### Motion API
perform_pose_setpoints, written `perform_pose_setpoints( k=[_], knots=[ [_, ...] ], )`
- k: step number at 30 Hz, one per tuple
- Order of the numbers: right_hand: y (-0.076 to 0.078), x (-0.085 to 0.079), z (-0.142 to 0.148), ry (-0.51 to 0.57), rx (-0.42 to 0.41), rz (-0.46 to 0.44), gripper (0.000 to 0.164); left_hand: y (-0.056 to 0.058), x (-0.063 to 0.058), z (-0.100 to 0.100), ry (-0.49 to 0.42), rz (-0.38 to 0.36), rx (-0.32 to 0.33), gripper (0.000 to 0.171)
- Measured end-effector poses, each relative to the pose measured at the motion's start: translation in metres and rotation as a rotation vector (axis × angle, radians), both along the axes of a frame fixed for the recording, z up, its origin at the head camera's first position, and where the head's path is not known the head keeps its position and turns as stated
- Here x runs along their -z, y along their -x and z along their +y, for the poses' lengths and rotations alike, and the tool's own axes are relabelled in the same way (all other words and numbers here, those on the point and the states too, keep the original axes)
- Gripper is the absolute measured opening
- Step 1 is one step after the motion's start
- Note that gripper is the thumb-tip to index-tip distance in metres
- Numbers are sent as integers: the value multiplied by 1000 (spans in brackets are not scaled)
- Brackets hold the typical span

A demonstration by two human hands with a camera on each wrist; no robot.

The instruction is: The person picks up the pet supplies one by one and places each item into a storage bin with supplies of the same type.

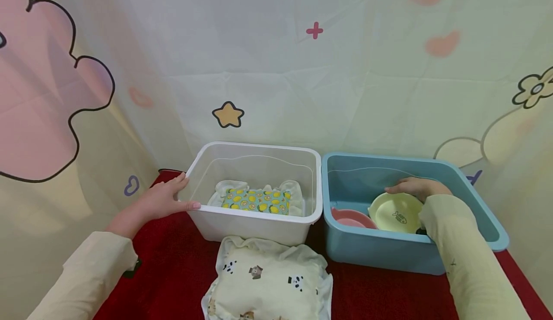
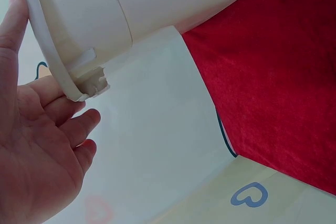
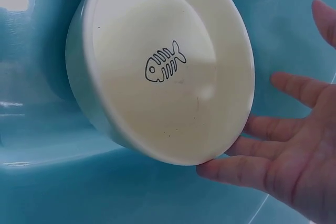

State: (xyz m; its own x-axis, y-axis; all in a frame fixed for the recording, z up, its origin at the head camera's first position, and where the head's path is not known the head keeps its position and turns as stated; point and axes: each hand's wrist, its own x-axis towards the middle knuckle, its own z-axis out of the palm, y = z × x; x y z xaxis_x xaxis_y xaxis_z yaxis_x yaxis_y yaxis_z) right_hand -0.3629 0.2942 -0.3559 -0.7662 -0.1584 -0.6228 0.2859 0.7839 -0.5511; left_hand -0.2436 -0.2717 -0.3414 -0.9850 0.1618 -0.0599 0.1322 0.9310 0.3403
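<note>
My left hand grips the rim of a white plastic bin at its near left corner, thumb over the front edge. In the left wrist view, the fingers lie around the rim. Inside that bin is a frilled cushion with a lemon print. My right hand reaches into a blue plastic bin. Its fairly straight fingers touch the edge of a pale yellow pet bowl with a fishbone drawing; the thumb stands apart. Beside this bowl is a pink bowl, partly hidden by the bin's front wall.
A frilled cream cushion with animal prints lies in front of the white bin on a red cloth. The two bins stand side by side. Behind them hangs a printed curtain. A small black thing shows near the right sleeve.
</note>
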Motion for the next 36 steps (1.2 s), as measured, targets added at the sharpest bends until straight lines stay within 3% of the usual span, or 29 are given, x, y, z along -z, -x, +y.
perform_pose_setpoints(
  k=[10,18,28,31,36],
  knots=[
    [4,1,1,2,1,-36,99,1,1,-2,6,0,2,101],
    [6,2,1,-47,-58,-3,93,2,1,-2,13,-4,6,101],
    [6,4,3,-4,56,-53,109,1,0,-2,12,-3,8,100],
    [5,5,4,-18,37,-44,110,1,0,-2,11,-4,7,100],
    [-1,1,4,-81,-44,0,100,1,0,-2,11,-5,7,100]
  ],
)
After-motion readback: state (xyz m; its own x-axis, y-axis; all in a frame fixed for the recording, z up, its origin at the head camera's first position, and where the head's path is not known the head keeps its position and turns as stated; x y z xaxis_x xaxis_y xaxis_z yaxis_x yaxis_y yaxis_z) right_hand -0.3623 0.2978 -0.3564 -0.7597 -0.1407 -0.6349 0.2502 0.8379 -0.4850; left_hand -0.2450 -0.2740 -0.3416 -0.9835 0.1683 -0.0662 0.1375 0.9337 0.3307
